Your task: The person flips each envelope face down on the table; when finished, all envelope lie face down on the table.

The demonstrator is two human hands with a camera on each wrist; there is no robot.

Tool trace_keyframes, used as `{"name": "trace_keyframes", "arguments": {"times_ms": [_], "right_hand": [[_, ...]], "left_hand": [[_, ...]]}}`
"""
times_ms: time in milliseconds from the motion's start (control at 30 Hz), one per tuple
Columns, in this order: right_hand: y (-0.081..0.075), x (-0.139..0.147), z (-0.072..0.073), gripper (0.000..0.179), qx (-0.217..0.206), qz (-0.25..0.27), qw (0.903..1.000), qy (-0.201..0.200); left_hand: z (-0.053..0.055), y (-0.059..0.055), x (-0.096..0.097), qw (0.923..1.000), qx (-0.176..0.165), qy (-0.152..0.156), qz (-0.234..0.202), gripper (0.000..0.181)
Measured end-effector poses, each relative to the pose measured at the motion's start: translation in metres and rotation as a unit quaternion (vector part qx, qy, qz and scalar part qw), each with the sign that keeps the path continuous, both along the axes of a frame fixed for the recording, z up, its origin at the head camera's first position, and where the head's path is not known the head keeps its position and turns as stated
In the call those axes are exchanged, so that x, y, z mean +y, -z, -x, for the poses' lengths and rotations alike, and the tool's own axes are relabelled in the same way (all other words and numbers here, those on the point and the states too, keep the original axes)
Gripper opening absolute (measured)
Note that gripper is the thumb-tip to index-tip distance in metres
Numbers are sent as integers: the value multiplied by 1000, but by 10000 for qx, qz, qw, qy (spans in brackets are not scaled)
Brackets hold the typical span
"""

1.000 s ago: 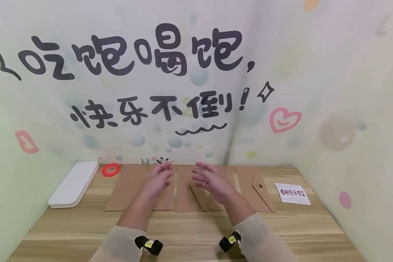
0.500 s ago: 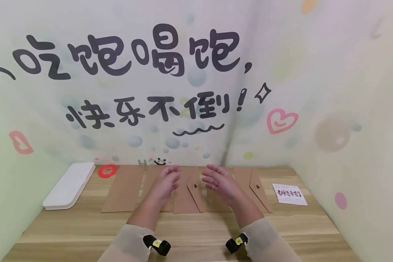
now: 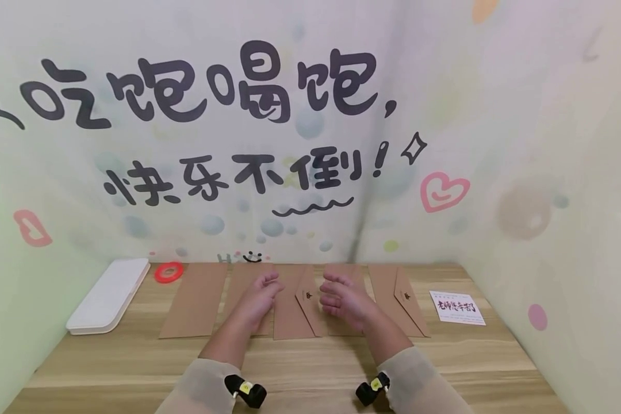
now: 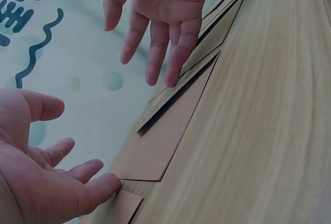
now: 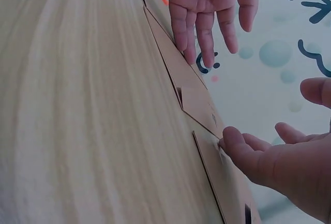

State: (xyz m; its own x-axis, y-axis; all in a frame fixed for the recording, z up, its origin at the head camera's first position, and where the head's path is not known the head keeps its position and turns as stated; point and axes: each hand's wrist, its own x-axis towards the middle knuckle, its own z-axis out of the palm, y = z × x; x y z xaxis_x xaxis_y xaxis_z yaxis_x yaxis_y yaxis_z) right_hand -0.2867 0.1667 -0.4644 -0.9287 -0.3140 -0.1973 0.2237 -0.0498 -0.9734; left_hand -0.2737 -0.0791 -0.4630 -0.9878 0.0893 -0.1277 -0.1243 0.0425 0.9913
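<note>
Several brown paper envelopes lie side by side on the wood-grain table (image 3: 310, 368). My left hand (image 3: 259, 299) is held over the second envelope from the left (image 3: 236, 305), its fingers loosely bent and holding nothing. Over the fourth envelope (image 3: 336, 326) is my right hand (image 3: 347, 302), likewise with nothing in it. Between them the middle envelope (image 3: 287, 310) shows its pointed flap and a small dark print. In the left wrist view the palm of the right hand (image 4: 165, 6) faces the left hand (image 4: 46, 172), with a gap between them.
A white case (image 3: 108, 296) lies at the table's left, beside a red ring-shaped roll (image 3: 168, 272). The leftmost envelope (image 3: 194, 302) shows plain; the rightmost envelope (image 3: 388, 299) has a flap. A printed white card (image 3: 456, 307) lies right. A decorated curtain (image 3: 310, 230) stands behind.
Both hands have shifted right over the envelopes, then sunk slightly, their fingers a little more bent. The head view has turned slightly. The envelopes, case, roll and card lie as before.
</note>
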Motion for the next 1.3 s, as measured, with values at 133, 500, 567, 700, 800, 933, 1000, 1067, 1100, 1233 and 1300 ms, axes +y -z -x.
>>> {"name": "trace_keyframes", "arguments": {"times_ms": [133, 500, 567, 700, 800, 933, 1000, 1067, 1100, 1233, 1300], "right_hand": [[1, 0, -1, 64, -27, 7, 10000, -84], [4, -1, -1, 63, -31, 48, 10000, 66], [4, 0, 0, 62, -25, 112, 9998, 131], [3, 1, 1, 61, 40, 232, 9996, 176], [2, 2, 2, 61, 126, 277, 9995, 108], [1, 1, 4, 59, 19, 413, 9991, 74], [1, 0, 4, 58, -20, 486, 9988, 52], [0, -1, 4, 59, -35, 570, 9984, 12], [-1, -1, 3, 60, -32, 610, 9981, -17], [-4, -2, 0, 65, 91, 643, 9977, -210], [-6, -3, -1, 68, 200, 601, 9974, -347]], "left_hand": [[-1, 0, -1, 9999, -3, 89, 67, 58], [-1, 3, 1, 9994, -41, 211, 288, 58], [-1, 3, 1, 9993, -2, 213, 302, 57], [-2, 3, 2, 9988, 95, 248, 415, 55], [-3, 2, 2, 9983, 125, 301, 475, 53], [-4, 3, 3, 9981, 120, 357, 485, 52], [-3, 3, 5, 9982, 107, 375, 462, 52], [-3, 3, 7, 9979, 85, 421, 482, 53], [-3, 3, 8, 9977, 81, 471, 479, 54], [-4, 1, 13, 9961, 105, 703, 515, 56], [-5, -1, 15, 9955, 141, 793, 501, 56]]}}
